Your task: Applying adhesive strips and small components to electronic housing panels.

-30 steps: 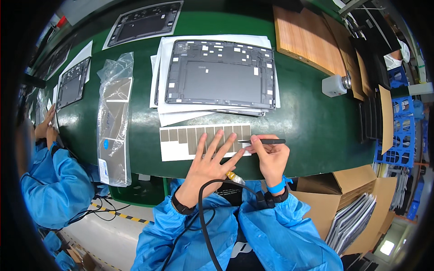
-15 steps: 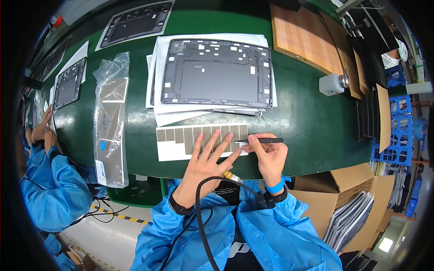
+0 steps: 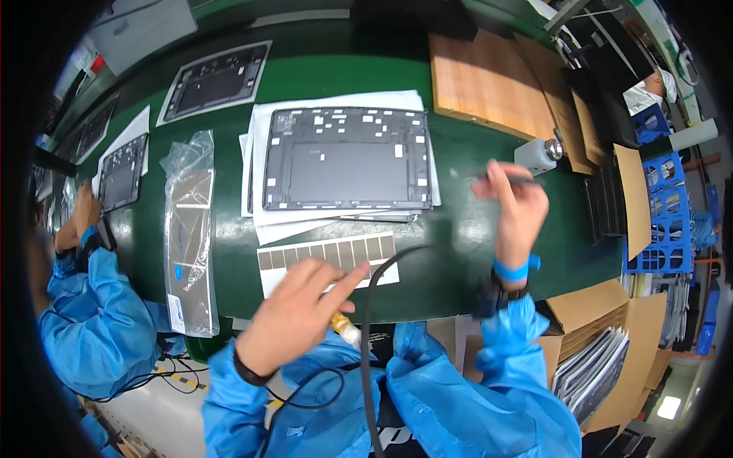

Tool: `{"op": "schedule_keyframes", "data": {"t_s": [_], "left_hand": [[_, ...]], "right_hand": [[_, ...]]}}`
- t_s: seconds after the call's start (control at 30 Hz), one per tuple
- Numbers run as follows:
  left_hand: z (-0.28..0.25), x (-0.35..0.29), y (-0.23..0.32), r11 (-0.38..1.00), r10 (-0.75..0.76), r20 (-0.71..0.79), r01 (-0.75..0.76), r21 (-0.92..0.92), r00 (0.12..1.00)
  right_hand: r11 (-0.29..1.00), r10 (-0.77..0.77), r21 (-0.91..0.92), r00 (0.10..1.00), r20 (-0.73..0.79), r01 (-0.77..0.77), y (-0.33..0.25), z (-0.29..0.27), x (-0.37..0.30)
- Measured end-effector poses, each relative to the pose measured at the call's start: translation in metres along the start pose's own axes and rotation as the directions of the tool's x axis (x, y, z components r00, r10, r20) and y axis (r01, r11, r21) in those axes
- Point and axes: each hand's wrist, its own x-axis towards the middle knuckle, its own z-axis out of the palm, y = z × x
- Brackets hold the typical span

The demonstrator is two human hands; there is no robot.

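Observation:
A white backing sheet [image 3: 388, 276] with a row of grey-brown rectangular adhesive pieces lies near the table's front edge. My left hand [image 3: 294, 317] is over its lower left part, index finger stretched out across the pieces and nothing seen in its grip. Its other fingers are bent and partly hidden. Up to the right, apart from the sheet, my right hand [image 3: 521, 206] is closed on dark tweezers [image 3: 521, 181], blurred and mostly covered by the fingers. Beyond the sheet, a black tablet-like housing [image 3: 347, 164] with small white patches rests on a stack of white sheets.
A clear plastic bag [image 3: 189, 252] of similar strips lies left. A metal-topped bottle [image 3: 536, 156] and wooden board [image 3: 492, 84] stand right. More housings [image 3: 214, 80] lie at the far left, beside a co-worker's hand [image 3: 85, 210]. An open carton [image 3: 592, 313] is at lower right.
My right hand has lifted off the sheet and moved right and away, toward the bottle. My left hand has drawn back lower left, its spread fingers now partly bent. The view has shifted slightly.

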Motion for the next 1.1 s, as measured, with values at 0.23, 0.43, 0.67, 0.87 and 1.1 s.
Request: {"op": "schedule_keyframes", "data": {"t_s": [0.23,0.43,0.67,0.87,1.1], "left_hand": [[0.001,0.149,-0.084,0.957,0.187,0.006,-0.183,0.225,0.982],[0.018,0.191,-0.110,0.939,0.166,0.127,-0.196,0.282,0.978],[0.030,0.200,-0.119,0.950,0.109,0.185,-0.158,0.270,0.977],[0.029,0.201,-0.119,0.954,0.092,0.197,-0.143,0.265,0.976],[0.033,0.200,-0.123,0.948,0.147,0.146,-0.181,0.260,0.978]], "right_hand": [[0.990,-0.029,0.141,0.994,0.106,0.014,0.073,0.047,0.101],[0.998,0.013,0.061,0.997,0.080,-0.018,0.080,0.053,0.104],[0.996,0.019,0.087,0.994,0.110,-0.029,0.084,0.054,0.105],[0.996,0.024,0.087,0.993,0.113,-0.034,0.086,0.058,0.105],[0.997,0.009,0.081,0.993,0.117,-0.018,0.085,0.059,0.104]]}}
